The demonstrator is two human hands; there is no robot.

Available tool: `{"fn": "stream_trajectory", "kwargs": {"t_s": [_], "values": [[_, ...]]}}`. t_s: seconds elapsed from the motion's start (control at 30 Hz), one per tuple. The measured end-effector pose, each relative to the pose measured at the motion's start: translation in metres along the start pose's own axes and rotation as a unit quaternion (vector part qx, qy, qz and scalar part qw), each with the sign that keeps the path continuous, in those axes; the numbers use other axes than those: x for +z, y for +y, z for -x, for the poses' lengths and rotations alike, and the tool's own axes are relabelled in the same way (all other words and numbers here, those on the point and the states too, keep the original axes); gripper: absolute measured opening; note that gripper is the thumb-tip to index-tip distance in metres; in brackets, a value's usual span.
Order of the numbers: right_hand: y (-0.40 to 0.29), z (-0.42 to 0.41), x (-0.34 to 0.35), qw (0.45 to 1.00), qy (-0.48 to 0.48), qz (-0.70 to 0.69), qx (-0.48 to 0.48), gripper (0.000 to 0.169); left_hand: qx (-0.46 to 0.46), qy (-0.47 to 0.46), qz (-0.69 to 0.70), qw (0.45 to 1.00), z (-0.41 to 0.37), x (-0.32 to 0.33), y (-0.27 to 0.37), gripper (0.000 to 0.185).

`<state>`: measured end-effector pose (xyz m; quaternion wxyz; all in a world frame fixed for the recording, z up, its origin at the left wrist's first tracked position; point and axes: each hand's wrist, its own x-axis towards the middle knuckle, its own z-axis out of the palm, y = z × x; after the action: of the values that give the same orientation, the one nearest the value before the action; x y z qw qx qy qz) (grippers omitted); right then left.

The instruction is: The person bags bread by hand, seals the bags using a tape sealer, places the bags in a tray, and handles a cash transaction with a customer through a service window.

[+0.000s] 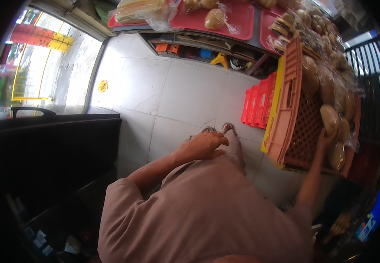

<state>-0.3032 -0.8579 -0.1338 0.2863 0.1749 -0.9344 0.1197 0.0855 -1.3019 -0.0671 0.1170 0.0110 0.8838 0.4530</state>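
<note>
My left hand (208,145) hangs in front of my body with loosely bent fingers, the thumb apart from them, and nothing is in it. Off to the right, my right hand (328,138) reaches into an orange plastic crate (290,98). Its fingers close around the near end of a bread roll (330,117) in clear plastic wrap. Another wrapped roll (336,156) lies just below that hand, against the crate's near end. Many more wrapped breads (324,79) fill the crate's far side, while its lattice wall shows on the left.
Red crates (258,102) stand on the tiled floor (190,88) beside the orange one. Ahead, a counter carries red trays (242,19) with wrapped breads (215,19); a yellow stool (220,60) sits beneath. A black cabinet-like surface (55,144) blocks the left, below a doorway (78,65).
</note>
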Motion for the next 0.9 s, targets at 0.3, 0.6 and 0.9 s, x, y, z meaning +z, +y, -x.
{"fn": "stream_trajectory", "kwargs": {"t_s": [0.3,0.6,0.9], "values": [[-0.039,0.002,0.011,0.996,0.073,0.034,0.034,0.045,-0.051,0.04,0.076,0.995,-0.116,-0.106,-0.034,0.037],[-0.063,-0.005,-0.007,0.995,-0.032,0.038,0.09,0.036,-0.315,0.624,-0.089,0.709,-0.128,-0.323,-0.339,0.096],[-0.125,-0.143,-0.099,0.951,-0.227,0.017,0.208,0.036,-0.151,0.681,0.388,0.603,-0.146,-0.424,-0.351,0.028]]}}
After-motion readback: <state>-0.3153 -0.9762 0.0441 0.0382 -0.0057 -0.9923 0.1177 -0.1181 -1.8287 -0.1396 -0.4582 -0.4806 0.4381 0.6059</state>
